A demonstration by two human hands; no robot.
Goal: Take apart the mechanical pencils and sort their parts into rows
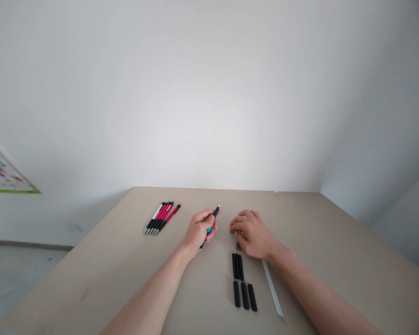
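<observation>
My left hand (199, 230) is closed around a blue pen (208, 230) with a black grip, its thin pale tip pointing up and away from me. To the right, my right hand (253, 235) rests low over the table, fingers curled down. Small silvery and dark pieces (238, 245) show beside its thumb and fingertips; whether it pinches one is hidden. Just in front of that hand lie black rubber grips (237, 266), three together and three more black grips (245, 296) nearer me. Thin white refills (273, 292) stretch from beneath the right hand towards me.
Several pens (162, 217), mostly red with black grips and silver tips and one white, lie side by side at the left of the beige table (125, 279). A pale wall (223, 116) stands behind the far edge. A poster (7, 170) hangs at left.
</observation>
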